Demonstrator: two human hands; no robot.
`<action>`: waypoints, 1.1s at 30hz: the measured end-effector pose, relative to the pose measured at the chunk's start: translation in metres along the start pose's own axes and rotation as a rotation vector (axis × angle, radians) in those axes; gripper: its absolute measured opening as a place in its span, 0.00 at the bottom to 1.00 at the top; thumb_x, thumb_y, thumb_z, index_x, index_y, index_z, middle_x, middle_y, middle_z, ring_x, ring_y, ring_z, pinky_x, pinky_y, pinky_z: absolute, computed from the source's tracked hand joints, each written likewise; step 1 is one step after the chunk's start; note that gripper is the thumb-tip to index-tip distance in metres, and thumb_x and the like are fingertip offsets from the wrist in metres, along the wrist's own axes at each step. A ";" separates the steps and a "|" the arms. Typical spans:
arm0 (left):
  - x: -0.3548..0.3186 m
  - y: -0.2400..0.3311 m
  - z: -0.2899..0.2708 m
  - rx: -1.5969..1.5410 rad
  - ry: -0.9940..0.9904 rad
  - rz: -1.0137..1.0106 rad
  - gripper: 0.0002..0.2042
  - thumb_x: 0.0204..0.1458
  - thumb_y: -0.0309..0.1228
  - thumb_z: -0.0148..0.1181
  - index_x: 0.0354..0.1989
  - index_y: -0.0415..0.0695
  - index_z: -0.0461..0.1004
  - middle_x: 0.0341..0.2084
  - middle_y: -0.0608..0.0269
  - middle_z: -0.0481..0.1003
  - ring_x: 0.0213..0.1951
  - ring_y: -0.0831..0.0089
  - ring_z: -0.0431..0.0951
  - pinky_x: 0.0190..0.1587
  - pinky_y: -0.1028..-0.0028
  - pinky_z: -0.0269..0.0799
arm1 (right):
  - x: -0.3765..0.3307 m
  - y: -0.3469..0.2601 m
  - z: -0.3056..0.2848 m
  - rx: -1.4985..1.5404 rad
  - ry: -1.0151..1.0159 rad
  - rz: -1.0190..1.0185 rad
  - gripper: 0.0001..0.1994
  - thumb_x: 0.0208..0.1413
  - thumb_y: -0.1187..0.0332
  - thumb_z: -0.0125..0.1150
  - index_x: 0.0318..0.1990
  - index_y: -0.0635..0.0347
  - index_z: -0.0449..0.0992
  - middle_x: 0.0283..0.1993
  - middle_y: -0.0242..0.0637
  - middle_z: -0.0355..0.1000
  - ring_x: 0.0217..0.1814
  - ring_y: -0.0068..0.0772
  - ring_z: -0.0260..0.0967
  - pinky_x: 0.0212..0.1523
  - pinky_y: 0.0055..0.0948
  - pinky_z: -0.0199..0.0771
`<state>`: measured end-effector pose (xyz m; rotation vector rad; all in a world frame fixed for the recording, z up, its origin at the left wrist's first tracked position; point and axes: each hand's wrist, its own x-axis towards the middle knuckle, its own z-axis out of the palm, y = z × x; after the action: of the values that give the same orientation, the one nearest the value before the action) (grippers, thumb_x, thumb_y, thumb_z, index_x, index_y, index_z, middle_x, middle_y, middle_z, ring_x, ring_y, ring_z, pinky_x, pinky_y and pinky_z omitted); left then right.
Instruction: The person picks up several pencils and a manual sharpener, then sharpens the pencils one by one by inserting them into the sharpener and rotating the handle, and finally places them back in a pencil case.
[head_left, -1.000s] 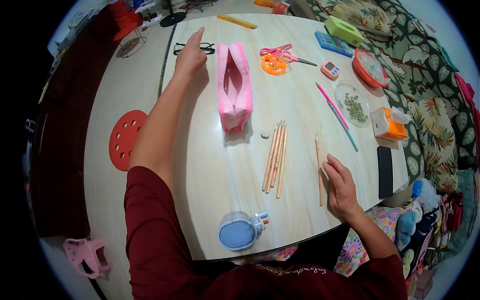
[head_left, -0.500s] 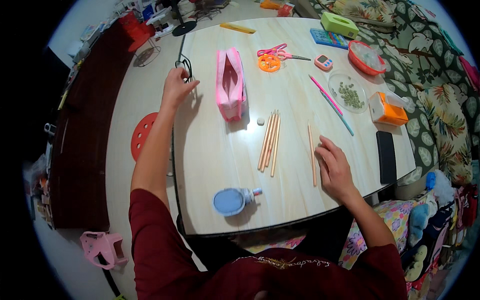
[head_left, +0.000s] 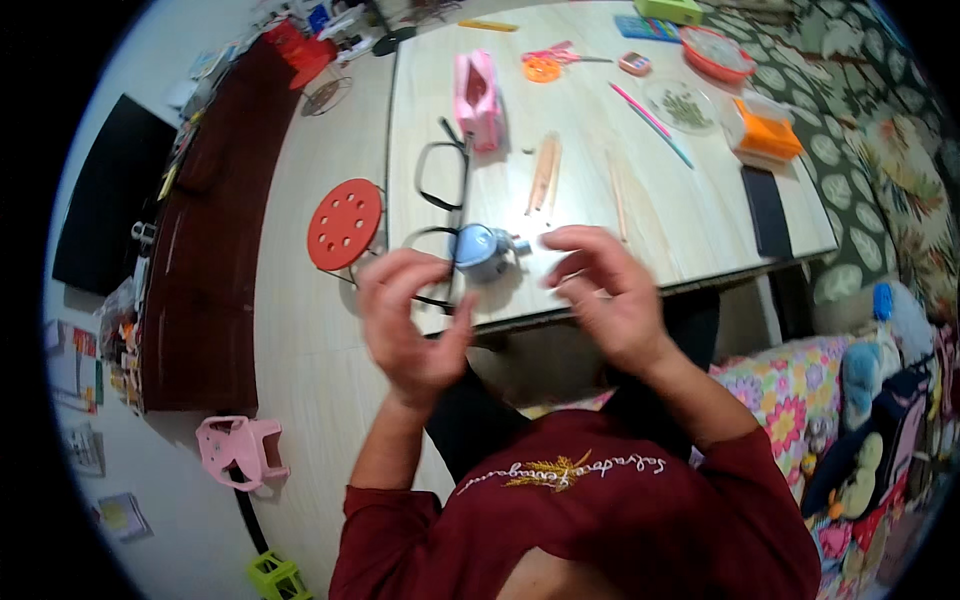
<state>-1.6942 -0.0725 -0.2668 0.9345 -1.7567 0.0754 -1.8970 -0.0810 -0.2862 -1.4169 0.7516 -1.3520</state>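
Note:
My left hand [head_left: 410, 325] grips a pair of black-framed eyeglasses [head_left: 464, 185] by one end, thumb and fingers around the frame. The glasses hang in the air over the table's near left part, with an arm unfolded. My right hand [head_left: 610, 295], blurred, is raised above the front edge, fingers bent and apart, holding nothing. Beneath the glasses sits a blue rounded container [head_left: 480, 250] with a short stub at its side. Several bare wooden pencils [head_left: 543, 175] lie in a bunch beyond it, and a single pencil [head_left: 617, 195] lies to their right.
A pink pencil case [head_left: 477, 100] stands open farther back. Scissors [head_left: 565, 55], an orange ring-shaped item [head_left: 542, 69], a pink pencil [head_left: 632, 101], a clear plate [head_left: 682, 105], an orange tissue pack [head_left: 764, 130] and a black phone [head_left: 766, 212] are spread behind and right. A red stool [head_left: 345, 225] stands left.
My left hand has lifted the glasses from the table's left edge and brought them toward me. My right hand has left the tabletop beside the single pencil and risen. The view has shifted.

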 end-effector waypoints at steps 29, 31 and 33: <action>-0.026 0.053 -0.005 -0.205 -0.604 -0.311 0.07 0.43 0.21 0.61 0.31 0.39 0.72 0.24 0.57 0.72 0.23 0.62 0.73 0.25 0.73 0.68 | -0.081 -0.020 -0.037 -0.027 -0.115 0.102 0.09 0.58 0.71 0.52 0.44 0.64 0.72 0.45 0.34 0.68 0.40 0.19 0.66 0.41 0.19 0.67; -0.025 0.055 -0.005 -0.175 -0.633 -0.264 0.06 0.44 0.19 0.59 0.32 0.37 0.72 0.24 0.57 0.73 0.23 0.66 0.74 0.27 0.73 0.68 | -0.081 -0.019 -0.044 -0.009 -0.152 0.132 0.09 0.59 0.70 0.50 0.42 0.65 0.71 0.46 0.33 0.67 0.39 0.18 0.66 0.41 0.19 0.67; -0.025 0.056 -0.006 -0.159 -0.656 -0.217 0.06 0.46 0.18 0.56 0.34 0.37 0.71 0.24 0.57 0.74 0.24 0.68 0.74 0.28 0.74 0.69 | -0.082 -0.018 -0.047 0.110 -0.164 0.205 0.08 0.60 0.70 0.50 0.41 0.66 0.71 0.46 0.33 0.67 0.39 0.18 0.66 0.40 0.19 0.67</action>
<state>-1.7218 -0.0169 -0.2639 1.1000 -2.1953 -0.5616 -1.9604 -0.0113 -0.3036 -1.3080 0.6832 -1.0887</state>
